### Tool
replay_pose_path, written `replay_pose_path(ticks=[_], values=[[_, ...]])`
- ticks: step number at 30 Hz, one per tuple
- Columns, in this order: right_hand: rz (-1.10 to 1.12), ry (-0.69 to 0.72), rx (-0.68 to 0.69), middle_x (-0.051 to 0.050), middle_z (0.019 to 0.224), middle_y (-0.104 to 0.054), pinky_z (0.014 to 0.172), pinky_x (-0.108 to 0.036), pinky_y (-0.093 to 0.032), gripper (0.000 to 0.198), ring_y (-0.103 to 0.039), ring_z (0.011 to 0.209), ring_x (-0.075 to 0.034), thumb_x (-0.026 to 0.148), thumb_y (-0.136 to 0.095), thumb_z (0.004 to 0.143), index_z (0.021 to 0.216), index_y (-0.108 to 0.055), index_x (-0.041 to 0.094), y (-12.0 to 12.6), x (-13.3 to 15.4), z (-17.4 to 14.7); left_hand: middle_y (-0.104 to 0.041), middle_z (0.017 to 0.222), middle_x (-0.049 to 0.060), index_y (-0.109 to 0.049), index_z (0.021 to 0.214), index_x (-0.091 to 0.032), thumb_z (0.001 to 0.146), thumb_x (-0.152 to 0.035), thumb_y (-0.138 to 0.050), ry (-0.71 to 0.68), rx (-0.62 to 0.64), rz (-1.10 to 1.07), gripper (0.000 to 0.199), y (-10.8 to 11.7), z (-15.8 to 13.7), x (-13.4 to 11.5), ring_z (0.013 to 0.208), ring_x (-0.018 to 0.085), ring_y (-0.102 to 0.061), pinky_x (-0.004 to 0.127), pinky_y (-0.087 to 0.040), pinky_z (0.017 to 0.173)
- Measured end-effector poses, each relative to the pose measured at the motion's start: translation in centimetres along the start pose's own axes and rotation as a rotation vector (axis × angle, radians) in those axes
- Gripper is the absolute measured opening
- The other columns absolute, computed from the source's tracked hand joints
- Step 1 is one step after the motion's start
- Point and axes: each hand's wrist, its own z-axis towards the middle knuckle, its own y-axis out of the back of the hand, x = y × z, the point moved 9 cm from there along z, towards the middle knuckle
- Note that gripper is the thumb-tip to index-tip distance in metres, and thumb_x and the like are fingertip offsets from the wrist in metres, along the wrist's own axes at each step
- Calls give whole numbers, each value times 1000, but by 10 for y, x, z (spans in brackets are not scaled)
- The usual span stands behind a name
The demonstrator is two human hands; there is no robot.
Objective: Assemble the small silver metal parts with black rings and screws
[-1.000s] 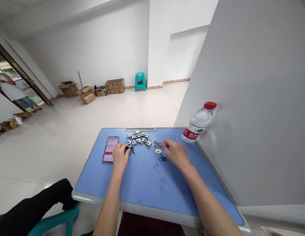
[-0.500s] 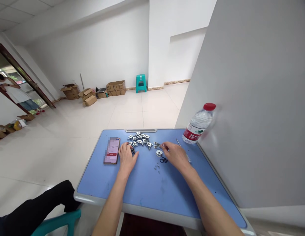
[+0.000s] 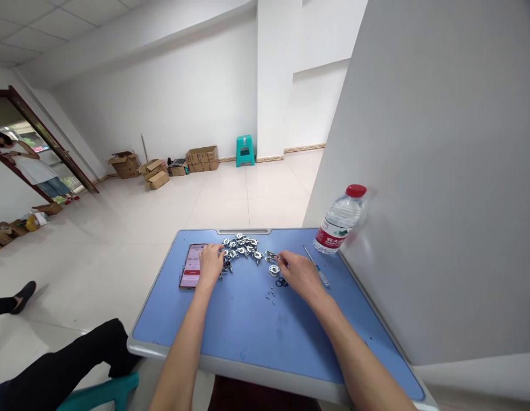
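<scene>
My left hand [image 3: 210, 265] rests between the phone [image 3: 191, 268] and the left end of a pile of small silver metal fittings [image 3: 243, 244]. Its fingers are spread and bent downward, with nothing visible in them. Close by its thumb side lies a fitting with a black round part [image 3: 227, 264]. My right hand [image 3: 299, 273] has thumb and forefinger pinched at the end of a small flat metal plate [image 3: 270, 254]; the fingertips are partly hidden. Just below sit flange-like plates with holes [image 3: 274, 270], black rubber rings [image 3: 282, 282] and several tiny screws [image 3: 270, 294].
A screwdriver [image 3: 323, 278] lies right of my right hand, with a water bottle [image 3: 339, 220] behind it by the grey partition. The blue table [image 3: 247, 325] has a raised rim. Someone's black-trousered leg [image 3: 76, 357] is at the left. Cardboard boxes and a green stool [image 3: 245, 150] stand by the wall.
My left hand has shifted left from the fittings toward the phone, uncovering the fitting with the black part. My right hand stays near the flat plate. Another foot has appeared at far left.
</scene>
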Motion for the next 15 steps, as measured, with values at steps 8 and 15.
replay_pose_path(ticks=[8, 15], values=[[38, 3, -15, -4, 80, -71, 55, -26, -24, 21, -61, 68, -17, 22, -47, 92, 81, -65, 20, 3, 2, 0, -72, 84, 4, -69, 77, -19, 81, -14, -58, -10, 5, -123, 12, -2, 10, 6, 81, 18, -64, 30, -46, 77], [60, 13, 1, -3, 77, -70, 54, -26, -24, 20, -60, 67, -17, 22, -46, 92, 80, -62, 21, 2, 3, -1, -71, 87, 3, -67, 80, -20, 84, -22, -54, -27, -94, -270, 13, 24, -3, -1, 85, 19, -63, 30, -46, 77]])
